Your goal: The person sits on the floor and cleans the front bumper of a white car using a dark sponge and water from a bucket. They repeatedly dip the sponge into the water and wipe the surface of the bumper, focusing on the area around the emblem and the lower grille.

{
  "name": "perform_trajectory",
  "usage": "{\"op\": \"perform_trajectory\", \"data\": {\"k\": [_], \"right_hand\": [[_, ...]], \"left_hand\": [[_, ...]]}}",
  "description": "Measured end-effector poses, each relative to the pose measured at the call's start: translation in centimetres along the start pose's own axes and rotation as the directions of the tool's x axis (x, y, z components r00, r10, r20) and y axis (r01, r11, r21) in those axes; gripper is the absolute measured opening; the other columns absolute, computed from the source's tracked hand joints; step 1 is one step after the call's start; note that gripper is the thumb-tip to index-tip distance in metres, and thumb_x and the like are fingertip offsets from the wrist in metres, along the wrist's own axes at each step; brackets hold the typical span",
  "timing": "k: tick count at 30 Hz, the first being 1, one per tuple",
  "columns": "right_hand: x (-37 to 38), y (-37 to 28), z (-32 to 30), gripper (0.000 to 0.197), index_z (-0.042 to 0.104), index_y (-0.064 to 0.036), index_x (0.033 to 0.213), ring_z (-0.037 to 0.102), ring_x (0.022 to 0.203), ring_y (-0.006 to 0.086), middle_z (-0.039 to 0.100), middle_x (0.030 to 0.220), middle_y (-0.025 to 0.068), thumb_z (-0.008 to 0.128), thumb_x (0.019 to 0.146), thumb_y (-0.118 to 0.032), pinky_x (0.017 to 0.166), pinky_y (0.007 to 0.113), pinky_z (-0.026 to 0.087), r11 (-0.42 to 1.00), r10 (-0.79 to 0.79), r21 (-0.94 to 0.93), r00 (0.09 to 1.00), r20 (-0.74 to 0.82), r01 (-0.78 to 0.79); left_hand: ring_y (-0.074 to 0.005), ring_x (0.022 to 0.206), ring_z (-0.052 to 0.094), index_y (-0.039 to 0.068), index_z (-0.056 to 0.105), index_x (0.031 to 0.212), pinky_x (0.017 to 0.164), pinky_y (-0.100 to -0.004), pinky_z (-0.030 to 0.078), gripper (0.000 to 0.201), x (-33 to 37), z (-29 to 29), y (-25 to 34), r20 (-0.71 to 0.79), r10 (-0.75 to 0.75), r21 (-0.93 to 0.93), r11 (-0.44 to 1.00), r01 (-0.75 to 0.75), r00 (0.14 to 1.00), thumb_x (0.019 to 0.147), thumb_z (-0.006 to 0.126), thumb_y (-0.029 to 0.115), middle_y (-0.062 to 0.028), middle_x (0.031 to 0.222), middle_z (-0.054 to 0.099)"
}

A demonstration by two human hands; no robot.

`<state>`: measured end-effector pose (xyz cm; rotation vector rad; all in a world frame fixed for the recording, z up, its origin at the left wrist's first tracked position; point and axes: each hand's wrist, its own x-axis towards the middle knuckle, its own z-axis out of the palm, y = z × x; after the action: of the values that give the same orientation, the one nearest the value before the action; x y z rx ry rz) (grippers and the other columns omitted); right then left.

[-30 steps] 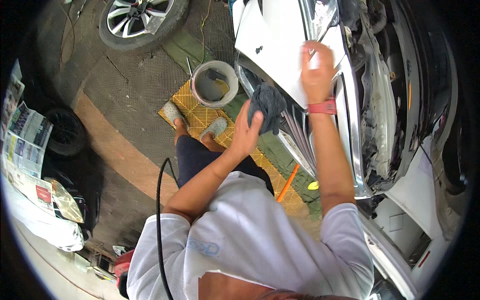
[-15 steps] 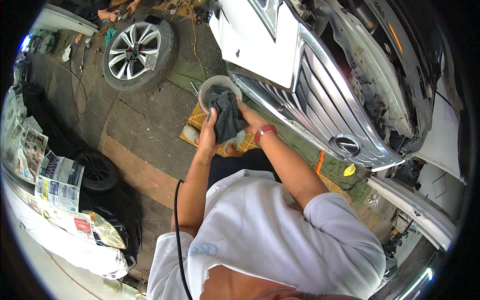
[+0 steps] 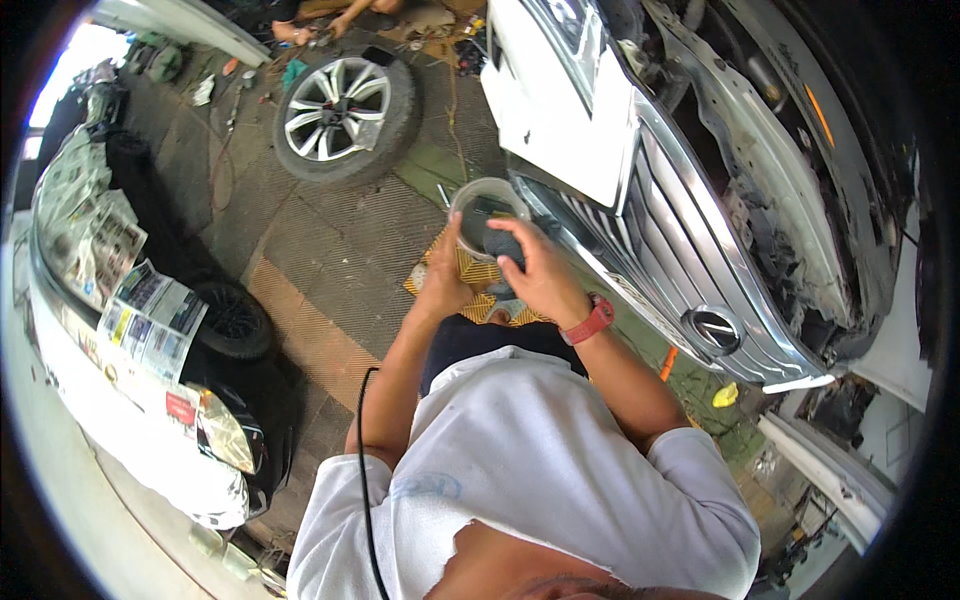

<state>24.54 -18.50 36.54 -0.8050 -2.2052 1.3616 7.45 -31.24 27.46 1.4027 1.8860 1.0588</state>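
My right hand (image 3: pixel 545 270) is closed around a bunched dark grey cloth (image 3: pixel 503 243), which shows between the thumb and fingers. Beside it, my left hand (image 3: pixel 445 278) is seen edge-on with its fingers stretched forward, and no object shows in it. Beyond both hands stands a round pale bucket (image 3: pixel 488 183) with dark contents, partly covered by my fingers. Close to the bucket on the right is the front of a white car, with a chrome grille (image 3: pixel 665 220). A yellow mat (image 3: pixel 430 270) lies below my hands.
A loose wheel (image 3: pixel 345 125) lies on the ribbed floor mats ahead. At the far left a co-worker's hands (image 3: pixel 320 35) show. A second car with newspaper (image 3: pixel 150 315) taped on it stands left. A yellow scrap (image 3: pixel 725 395) lies right. A black cable (image 3: pixel 365 480) hangs beside my left arm.
Both hands held the spread cloth before; now it is bunched in my right hand, and my left has come off it. The whole view has shifted, with the scene moving right.
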Motion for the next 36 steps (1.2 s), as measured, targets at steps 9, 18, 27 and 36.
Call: {"op": "perform_trajectory", "data": {"k": [9,18,27,36], "right_hand": [[3.5,-5.7,-4.4,0.054,0.061,-0.0018,0.14,0.07,0.111,0.0257,0.072,0.126,0.0134,0.059,0.087,0.007,0.103,0.037,0.054,0.933,-0.101,0.352,0.993,0.055,0.075],[-4.8,9.0,4.5,0.072,0.047,-0.0134,0.156,0.06,0.134,0.0293,0.06,0.147,0.0088,0.049,0.107,-0.066,0.109,0.049,0.053,0.164,0.377,0.674,0.677,0.632,-0.721],[-1.7,-4.0,9.0,0.06,0.062,-0.0019,0.12,0.071,0.11,0.0301,0.069,0.108,0.0126,0.05,0.109,-0.06,0.097,0.043,0.06,0.039,0.433,0.996,0.9,0.05,-0.074],[-4.5,-27.1,17.6,0.032,0.072,-0.0039,0.102,0.072,0.093,0.036,0.071,0.084,0.013,0.075,0.099,-0.036,0.104,0.045,0.05,0.695,-0.708,0.294,0.695,0.121,0.657]], "left_hand": [[-0.0217,0.112,0.066,0.008,0.053,0.147,0.106,-0.0378,0.049,0.055,-1.9,-0.8,3.0,0.119,-0.396,-0.548,0.738,0.393,0.911,0.096,0.073,0.01,-0.0128,0.12,0.072],[-0.0386,0.115,0.063,0.01,0.058,0.123,0.125,-0.0594,0.032,0.065,-2.2,-3.8,7.4,-0.186,0.251,0.115,0.966,-0.233,0.95,0.071,0.095,0.023,-0.0124,0.111,0.066],[-0.0183,0.113,0.065,0.014,0.058,0.1,0.111,-0.0444,0.048,0.023,-8.0,-5.6,7.8,0.0,-0.162,-0.874,0.48,0.078,0.987,0.096,0.08,0.02,-0.0046,0.111,0.067],[-0.0343,0.114,0.071,0.01,0.064,0.109,0.104,-0.0572,0.057,0.021,-14.8,-23.5,9.6,0.107,-0.173,-0.947,-0.318,0.048,0.979,0.105,0.066,0.031,-0.0119,0.11,0.07]]}}
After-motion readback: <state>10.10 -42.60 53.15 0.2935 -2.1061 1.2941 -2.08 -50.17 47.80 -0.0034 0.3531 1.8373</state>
